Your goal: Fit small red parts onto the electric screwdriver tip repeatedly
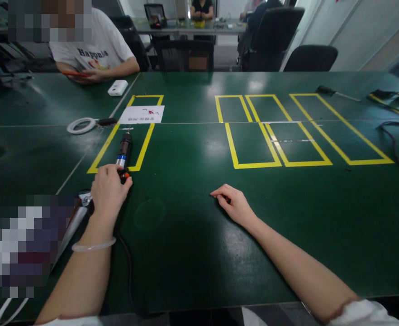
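Note:
My left hand (108, 188) is closed around the rear end of a black electric screwdriver (125, 147) with a blue band and an orange-red part near my thumb. The tool lies inside a yellow tape frame (145, 149), its thin tip pointing away from me. A black cord (129, 262) runs along the table beside my left wrist. Just beyond the tip lies a white card (141, 114) with printed writing. My right hand (232, 204) rests on the green table (186, 235), its fingers loosely curled with nothing visible in them.
More yellow tape frames (257, 165) mark the right side. A screwdriver (326, 90) and black cables (394, 131) lie at far right. Left are a white cable coil (81, 126), a white box-shaped device (117, 88) and a blurred-out object (23, 244). A person (97, 50) sits across the table.

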`<state>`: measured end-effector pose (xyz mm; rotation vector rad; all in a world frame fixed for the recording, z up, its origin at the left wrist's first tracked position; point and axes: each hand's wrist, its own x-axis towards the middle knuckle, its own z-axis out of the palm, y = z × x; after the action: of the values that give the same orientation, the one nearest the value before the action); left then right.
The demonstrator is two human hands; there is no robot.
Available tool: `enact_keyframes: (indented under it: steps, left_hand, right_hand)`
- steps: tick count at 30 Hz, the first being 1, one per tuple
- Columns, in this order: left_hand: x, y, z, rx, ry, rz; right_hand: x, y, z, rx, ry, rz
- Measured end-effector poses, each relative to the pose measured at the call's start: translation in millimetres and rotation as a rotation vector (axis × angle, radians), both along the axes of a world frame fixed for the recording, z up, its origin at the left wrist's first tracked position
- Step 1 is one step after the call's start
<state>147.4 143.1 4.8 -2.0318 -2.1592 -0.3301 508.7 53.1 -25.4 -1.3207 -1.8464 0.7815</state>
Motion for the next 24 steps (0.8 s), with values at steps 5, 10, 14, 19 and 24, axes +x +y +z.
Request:
enact_keyframes:
  steps: [5, 10, 14, 19, 24]
  left_hand:
    - [2, 0, 0.2, 0.005, -0.036, 0.044]
    - [12, -5, 8.6, 0.118, -0.066, 0.001]
    - [50, -15, 18.3, 0.045, -0.479, -0.194]
    - [118, -38, 20.8, -0.587, -1.045, -0.465]
    - [149, -54, 7.1, -0.831, -1.248, -0.482]
  right_hand:
    - [0, 0, -0.3, 0.0, 0.005, 0.002]
    - [0, 0, -0.7, 0.001, 0.006, 0.004]
    - [0, 0, -1.5, 0.007, 0.023, 0.004]
    - [0, 0, 0.3, 0.001, 0.086, 0.034]
    - [-3, -1, 1.2, -0.164, 0.255, 0.084]
